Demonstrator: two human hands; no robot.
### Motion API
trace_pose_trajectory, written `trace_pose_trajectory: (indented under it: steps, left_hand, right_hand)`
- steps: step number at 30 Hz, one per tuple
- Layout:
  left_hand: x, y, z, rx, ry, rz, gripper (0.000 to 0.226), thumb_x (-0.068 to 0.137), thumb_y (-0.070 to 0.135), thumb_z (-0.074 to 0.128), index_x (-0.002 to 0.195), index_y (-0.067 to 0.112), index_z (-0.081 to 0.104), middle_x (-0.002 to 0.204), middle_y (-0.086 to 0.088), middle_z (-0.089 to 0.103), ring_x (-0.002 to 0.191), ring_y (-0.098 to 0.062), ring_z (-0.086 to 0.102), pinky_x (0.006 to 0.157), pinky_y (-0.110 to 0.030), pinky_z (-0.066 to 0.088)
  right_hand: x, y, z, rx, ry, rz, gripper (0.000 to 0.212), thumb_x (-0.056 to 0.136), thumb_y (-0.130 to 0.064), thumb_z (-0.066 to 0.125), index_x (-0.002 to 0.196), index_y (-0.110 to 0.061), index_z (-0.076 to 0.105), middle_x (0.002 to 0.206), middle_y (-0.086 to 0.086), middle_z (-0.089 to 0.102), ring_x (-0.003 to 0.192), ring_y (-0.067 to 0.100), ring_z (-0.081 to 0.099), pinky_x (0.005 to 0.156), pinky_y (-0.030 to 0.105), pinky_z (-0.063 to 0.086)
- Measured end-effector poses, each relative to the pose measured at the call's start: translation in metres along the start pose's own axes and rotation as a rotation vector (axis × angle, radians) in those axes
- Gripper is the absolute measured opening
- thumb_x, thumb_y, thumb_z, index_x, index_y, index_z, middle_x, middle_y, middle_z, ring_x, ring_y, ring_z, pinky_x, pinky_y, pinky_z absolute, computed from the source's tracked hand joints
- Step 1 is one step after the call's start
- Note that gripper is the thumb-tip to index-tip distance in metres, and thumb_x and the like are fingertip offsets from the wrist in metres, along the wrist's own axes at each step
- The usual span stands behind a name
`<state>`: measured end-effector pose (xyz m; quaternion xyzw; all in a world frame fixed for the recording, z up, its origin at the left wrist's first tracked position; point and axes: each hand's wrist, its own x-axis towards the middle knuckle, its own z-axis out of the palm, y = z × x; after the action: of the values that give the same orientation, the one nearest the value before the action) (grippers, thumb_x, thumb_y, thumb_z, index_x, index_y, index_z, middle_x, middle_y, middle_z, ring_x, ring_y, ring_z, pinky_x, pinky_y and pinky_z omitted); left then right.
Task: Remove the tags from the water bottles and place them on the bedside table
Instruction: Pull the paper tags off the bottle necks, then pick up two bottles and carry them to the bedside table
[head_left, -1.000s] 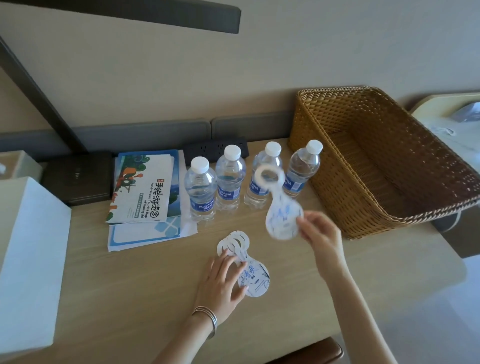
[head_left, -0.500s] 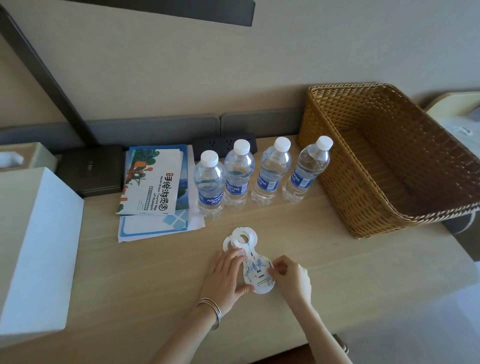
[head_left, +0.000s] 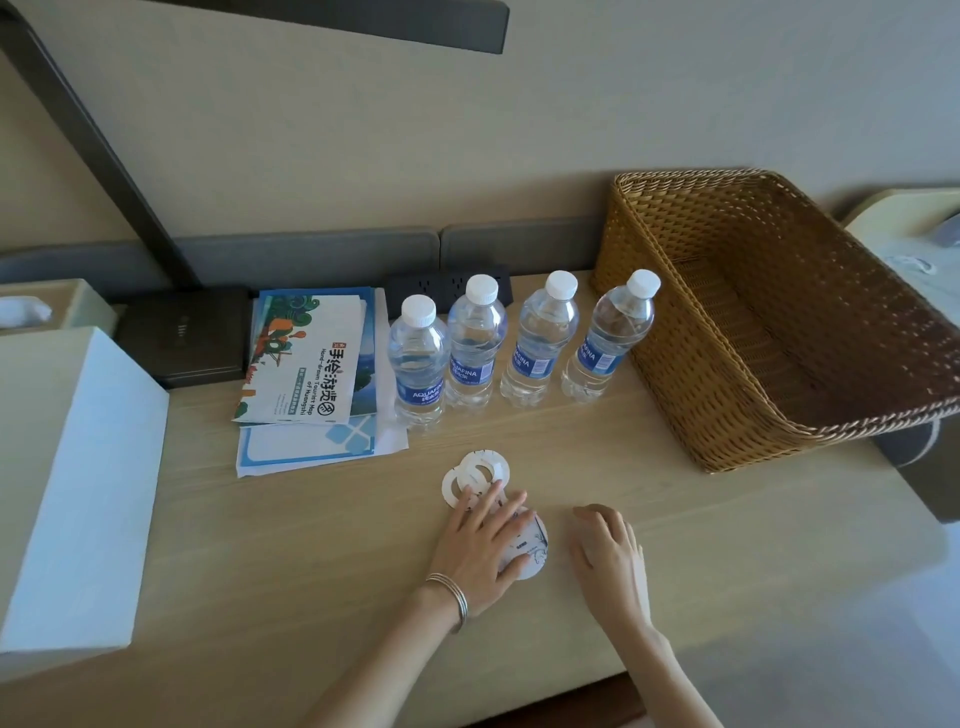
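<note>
Left hand (head_left: 480, 545): I am laying it palm down over the stack of tags (head_left: 480, 470) on the table (head_left: 311, 545). The fingers (head_left: 498, 506) are lying straight and slightly spread, pressing the tags flat and gripping nothing. The forearm is reaching in from the lower edge, with thin bracelets (head_left: 452, 592) at the wrist.

The tags' ring ends are fanning out past my fingertips. Their round printed bodies are showing beside my thumb.

Right hand (head_left: 608, 551): I am resting it palm down on the wood just beside the tags, apart from them. Its fingers are loosely bent and holding nothing.

The four water bottles (head_left: 475, 348) are standing upright in a row behind the tags, necks bare, between the brochures (head_left: 306, 364) and the wicker basket (head_left: 727, 395).
</note>
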<state>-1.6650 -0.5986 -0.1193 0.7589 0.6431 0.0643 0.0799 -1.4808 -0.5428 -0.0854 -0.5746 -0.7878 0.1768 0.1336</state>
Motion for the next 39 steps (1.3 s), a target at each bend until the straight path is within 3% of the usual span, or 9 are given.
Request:
trace_pose_trajectory:
  steps: [3,8,15,19,24,27,32,36,39]
  left_hand:
    - [-0.004,-0.004,0.002,0.023,-0.042,-0.007,0.053,0.090,0.052,0.037,0.136,0.028,0.047,0.147,0.006,0.041,0.141,-0.024,0.025,0.108,-0.049,0.020]
    - [-0.055,-0.034,-0.002,0.051,0.024,-0.072,0.053,0.091,0.051,0.036,0.137,0.027,0.046,0.149,0.004,0.038,0.142,-0.026,0.026,0.107,-0.050,0.021]
    - [-0.147,-0.088,-0.015,0.014,0.094,-0.223,0.052,0.086,0.044,0.050,0.135,0.028,0.046,0.150,0.006,0.036,0.144,-0.022,0.019,0.114,-0.048,0.014]
    - [-0.170,-0.101,-0.020,-0.035,0.139,-0.263,0.050,0.084,0.035,0.052,0.133,0.028,0.047,0.148,0.007,0.037,0.144,-0.020,0.020,0.116,-0.048,0.012]
    - [-0.173,-0.110,-0.017,-0.113,0.259,-0.314,0.049,0.079,0.029,0.054,0.127,0.026,0.050,0.144,0.005,0.041,0.144,-0.019,0.019,0.117,-0.046,0.008]
    - [-0.159,-0.108,-0.019,-0.161,0.384,-0.343,0.048,0.078,0.029,0.051,0.126,0.021,0.051,0.140,0.002,0.047,0.142,-0.017,0.022,0.118,-0.043,0.010]
    - [-0.074,-0.091,-0.037,-0.252,0.571,-0.429,0.060,0.087,0.039,0.049,0.138,0.011,0.038,0.141,-0.009,0.046,0.134,-0.024,0.038,0.110,-0.043,0.033]
    - [0.001,-0.077,-0.049,-0.394,0.671,-0.476,0.075,0.085,0.045,0.054,0.144,0.009,0.024,0.146,-0.017,0.039,0.135,-0.026,0.033,0.112,-0.031,0.027]
    - [0.037,-0.074,-0.050,-0.476,0.773,-0.509,0.080,0.082,0.039,0.064,0.143,0.009,0.022,0.145,-0.020,0.036,0.134,-0.028,0.033,0.112,-0.029,0.025]
  right_hand:
    - [-0.004,0.011,0.004,-0.057,-0.052,0.010,0.044,0.077,-0.006,0.066,0.120,-0.009,0.057,0.127,0.008,0.053,0.113,0.031,0.051,0.088,0.042,0.044]
    - [-0.004,0.004,0.015,-0.068,-0.071,-0.062,0.046,0.077,-0.007,0.069,0.121,-0.009,0.057,0.131,0.012,0.050,0.122,0.033,0.045,0.092,0.046,0.043]
    - [0.006,-0.039,0.041,-0.010,-0.144,-0.305,0.049,0.067,-0.007,0.076,0.111,-0.014,0.057,0.123,0.013,0.055,0.112,0.036,0.053,0.083,0.046,0.049]
    - [0.012,-0.061,0.050,0.000,-0.178,-0.381,0.041,0.073,-0.018,0.060,0.113,-0.010,0.060,0.125,0.014,0.056,0.111,0.036,0.055,0.085,0.044,0.048]
    - [0.018,-0.066,0.050,0.051,-0.201,-0.363,0.046,0.073,-0.005,0.067,0.118,-0.004,0.057,0.132,0.014,0.051,0.119,0.036,0.049,0.093,0.044,0.043]
    - [0.022,-0.058,0.043,0.050,-0.178,-0.333,0.048,0.072,-0.005,0.069,0.118,-0.004,0.057,0.132,0.014,0.051,0.119,0.036,0.049,0.093,0.043,0.043]
    - [0.026,-0.033,0.037,0.009,-0.150,-0.270,0.046,0.073,-0.009,0.072,0.117,-0.005,0.058,0.131,0.013,0.053,0.115,0.036,0.053,0.088,0.042,0.045]
    - [0.022,-0.023,0.037,-0.010,-0.082,-0.290,0.044,0.083,-0.033,0.050,0.119,-0.010,0.060,0.131,0.010,0.054,0.118,0.024,0.047,0.088,0.041,0.047]
    - [0.020,-0.022,0.038,-0.005,-0.037,-0.306,0.049,0.084,-0.038,0.041,0.118,-0.010,0.062,0.131,0.009,0.055,0.121,0.017,0.040,0.088,0.043,0.047]
